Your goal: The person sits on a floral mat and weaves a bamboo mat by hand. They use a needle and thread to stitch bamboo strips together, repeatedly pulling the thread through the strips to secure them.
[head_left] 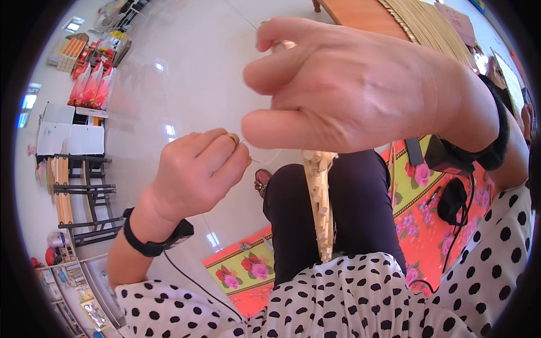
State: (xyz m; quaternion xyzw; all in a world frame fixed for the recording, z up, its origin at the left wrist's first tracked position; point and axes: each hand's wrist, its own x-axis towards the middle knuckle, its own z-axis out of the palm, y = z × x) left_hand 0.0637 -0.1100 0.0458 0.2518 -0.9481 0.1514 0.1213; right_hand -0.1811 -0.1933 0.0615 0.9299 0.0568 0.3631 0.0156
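Note:
My left hand [202, 170] is closed in a pinch left of my knees, with a ring on one finger. A fine needle-like tip [256, 161] sticks out from its fingertips, and a pale thread seems to curve toward my right hand. My right hand [355, 84] is raised above my lap, back turned up, thumb and fingers bent. A narrow pale straw-like strip [320, 205] with knobbly edges rises from my lap and passes behind this hand. A bit of similar pale material shows between the fingers. The hand hides most of its grip.
My dark-trousered knees [290, 208] flank the strip. Red and green floral cloth [248, 267] lies beneath me. A wooden table [366, 17] bears a bundle of straw-like stalks [431, 31] at upper right. Stacked black-framed furniture [87, 186] and red-white bags [93, 84] stand left. Cables run from both wrist devices.

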